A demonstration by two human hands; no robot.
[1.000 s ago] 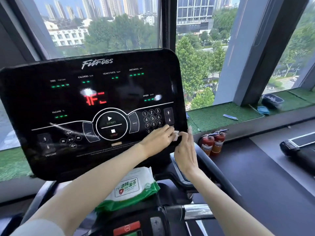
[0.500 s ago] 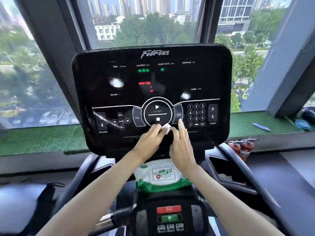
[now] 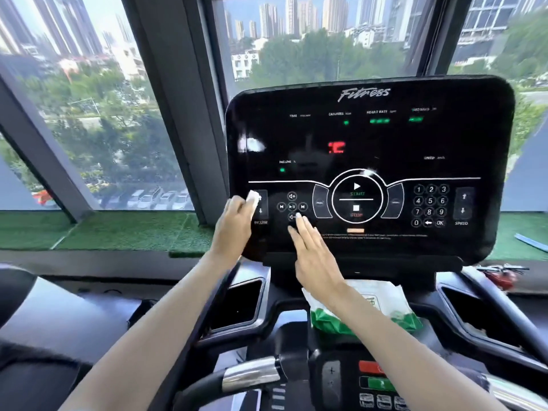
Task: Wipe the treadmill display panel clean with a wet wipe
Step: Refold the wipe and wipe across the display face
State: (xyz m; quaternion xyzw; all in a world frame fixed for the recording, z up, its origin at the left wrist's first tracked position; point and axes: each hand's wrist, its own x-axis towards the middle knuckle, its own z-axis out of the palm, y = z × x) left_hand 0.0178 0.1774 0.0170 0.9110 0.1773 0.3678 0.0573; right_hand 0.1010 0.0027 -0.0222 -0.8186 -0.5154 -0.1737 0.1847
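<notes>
Setting: tall windows (image 3: 103, 114) onto towers and trees, with a green turf ledge (image 3: 118, 232) under the glass.

Item 1: treadmill display panel (image 3: 385, 137), black and glossy, upright before the person, with green and red readouts lit.

Item 2: wet wipe (image 3: 253, 198), a small white wad at the panel's left edge, on the INCLINE arrow keys. It shows just above the left fingers.

Item 3: left hand (image 3: 234, 223), forearm raised, fingers curled round the wipe and pressing it to the panel.

Item 4: right hand (image 3: 314, 256), beside the left and slightly lower, flat with fingers straight and close together, holding nothing. Its fingertips (image 3: 299, 219) reach the lowest key of the media cluster; contact with the glass cannot be told.

Item 5: wipes pack (image 3: 364, 315), green and white, lying below the right wrist on the console shelf.

Item 6: chrome handlebar (image 3: 252, 376), below both forearms; the red and green buttons (image 3: 373, 375) sit to its right.
</notes>
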